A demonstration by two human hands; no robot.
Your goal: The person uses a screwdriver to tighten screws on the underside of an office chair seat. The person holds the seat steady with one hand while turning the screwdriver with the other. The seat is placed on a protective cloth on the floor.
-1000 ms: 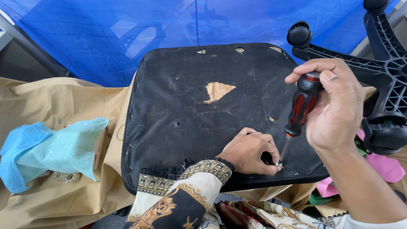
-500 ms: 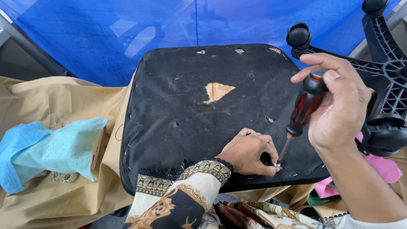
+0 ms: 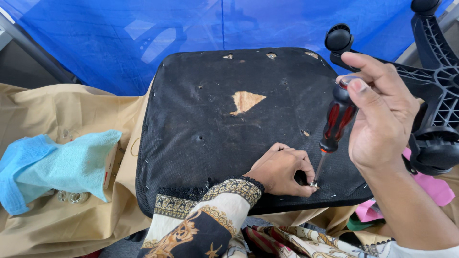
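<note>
**Screwdriver tip at the seat's near edge**

Near the front-right edge of the upturned black fabric-covered seat pad (image 3: pixel 239 138), the right hand (image 3: pixel 382 124) is holding a red-and-black-handled screwdriver (image 3: pixel 336 125) steeply tilted, its thin metal shaft running down to a small fastener by the pad's edge. Fingers are wrapping closed around the handle, thumb lying over its cap, wrist raised above the pad. The left hand (image 3: pixel 282 169), in a patterned black, gold and white sleeve (image 3: pixel 210 215), is resting flat on the pad, fingertips (image 3: pixel 306 188) pinching narrowly at the tip to steady it. By my reading, the tip is being seated on the fastener; turning it would call for firm downward pressure. Left of the pad, a light-blue towel (image 3: pixel 57 167) is lying on tan cloth (image 3: pixel 62 110); right of the pad, a black plastic wheeled chair base (image 3: pixel 430 100) is standing.
</note>
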